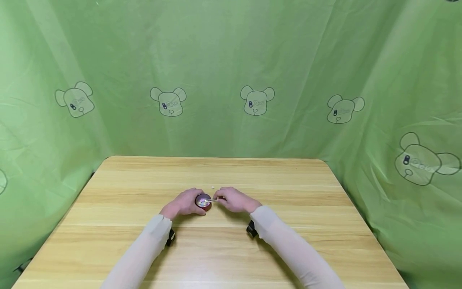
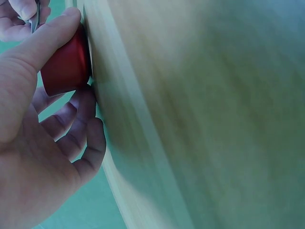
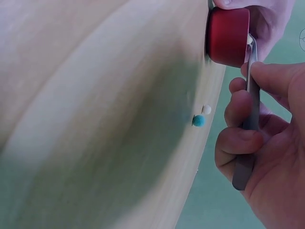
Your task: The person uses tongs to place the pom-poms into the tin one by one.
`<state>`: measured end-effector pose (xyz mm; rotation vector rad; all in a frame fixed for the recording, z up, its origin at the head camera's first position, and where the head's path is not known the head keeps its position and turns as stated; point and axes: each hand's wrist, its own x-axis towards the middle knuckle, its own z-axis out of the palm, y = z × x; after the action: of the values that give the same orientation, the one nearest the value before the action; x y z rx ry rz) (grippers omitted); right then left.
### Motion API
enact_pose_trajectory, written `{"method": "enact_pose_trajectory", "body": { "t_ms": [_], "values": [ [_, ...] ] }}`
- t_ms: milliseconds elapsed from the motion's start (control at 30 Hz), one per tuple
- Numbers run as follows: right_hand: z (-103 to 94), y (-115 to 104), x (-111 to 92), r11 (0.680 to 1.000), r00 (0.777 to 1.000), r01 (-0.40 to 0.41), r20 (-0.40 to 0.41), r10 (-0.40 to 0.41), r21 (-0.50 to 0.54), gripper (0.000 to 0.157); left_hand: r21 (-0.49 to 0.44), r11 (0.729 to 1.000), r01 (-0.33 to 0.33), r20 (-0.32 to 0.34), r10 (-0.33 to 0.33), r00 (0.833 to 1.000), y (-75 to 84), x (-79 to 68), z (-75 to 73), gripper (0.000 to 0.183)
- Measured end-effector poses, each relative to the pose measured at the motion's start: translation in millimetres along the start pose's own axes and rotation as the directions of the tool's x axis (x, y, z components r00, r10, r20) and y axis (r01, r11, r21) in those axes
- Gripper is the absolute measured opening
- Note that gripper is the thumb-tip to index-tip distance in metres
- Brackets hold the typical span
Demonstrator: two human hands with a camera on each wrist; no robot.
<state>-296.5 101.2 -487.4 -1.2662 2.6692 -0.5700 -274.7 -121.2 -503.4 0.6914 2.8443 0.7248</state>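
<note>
My left hand (image 1: 185,202) curves its thumb and fingers round a small red cup (image 2: 66,64) on the wooden table. The head view shows pale, multicoloured contents inside the cup. From the right, my right hand (image 1: 234,200) holds slim metal tweezers (image 3: 252,109), with their bent tip right at the cup's mouth. A whitish bit (image 3: 249,39) shows beside that tip, partly hidden by the rim. The handle lies across the palm, between thumb and curled fingers. Below the cup in the right wrist view, a white bead (image 3: 206,109) and a blue bead (image 3: 198,120) lie on the table.
The light wooden table (image 1: 288,180) has its far edge well beyond the hands. Green curtain (image 1: 216,52) with bear-head prints hangs behind it and at both sides. Dark wrist devices (image 1: 252,228) sit below both sleeves, close over the tabletop.
</note>
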Motion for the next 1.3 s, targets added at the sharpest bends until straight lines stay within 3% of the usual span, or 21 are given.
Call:
{"method": "enact_pose_trajectory", "body": {
  "t_ms": [1300],
  "values": [
    [-1.0,-0.7,1.7,0.997,0.997,-0.074,-0.006,0.074,0.03,0.02,-0.005,1.0,0.01,-0.003,-0.01,1.0,-5.9,2.7,3.1,0.059]
  ]
}}
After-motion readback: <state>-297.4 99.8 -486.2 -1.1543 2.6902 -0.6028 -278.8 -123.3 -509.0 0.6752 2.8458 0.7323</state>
